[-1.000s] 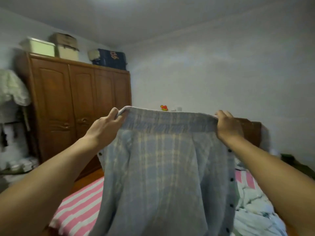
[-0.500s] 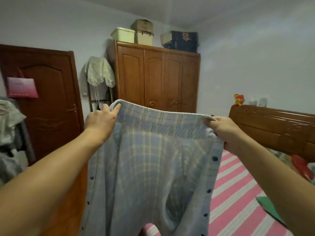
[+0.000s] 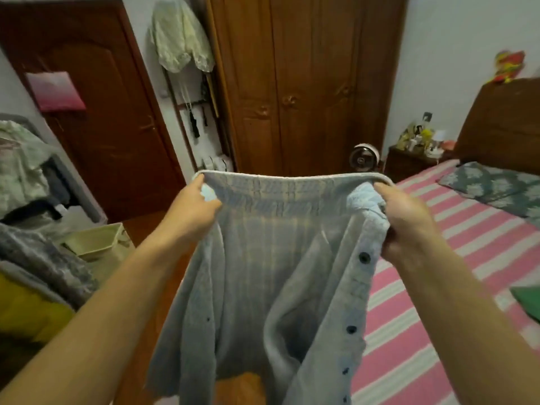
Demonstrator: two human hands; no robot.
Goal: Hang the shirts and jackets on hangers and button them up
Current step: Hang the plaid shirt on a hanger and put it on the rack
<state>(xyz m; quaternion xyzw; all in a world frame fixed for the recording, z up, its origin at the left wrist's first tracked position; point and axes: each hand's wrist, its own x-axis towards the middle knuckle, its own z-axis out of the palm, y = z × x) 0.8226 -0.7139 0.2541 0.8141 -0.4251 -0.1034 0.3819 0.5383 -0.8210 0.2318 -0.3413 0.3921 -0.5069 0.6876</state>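
A pale blue plaid shirt hangs open in front of me, held up by its top edge. My left hand grips the top left corner of the shirt. My right hand grips the top right corner, bunching the cloth. Dark buttons run down the shirt's right front edge, and it is unbuttoned. No hanger is in view.
A bed with a pink-striped sheet lies to the right. A wooden wardrobe and a small fan stand ahead. A brown door is at the left. A pile of clothes and a cream bin sit lower left.
My view has swung left and downward, from the wall over the bed to the wardrobe and door. Both hands kept their hold on the shirt's top edge and lowered it.
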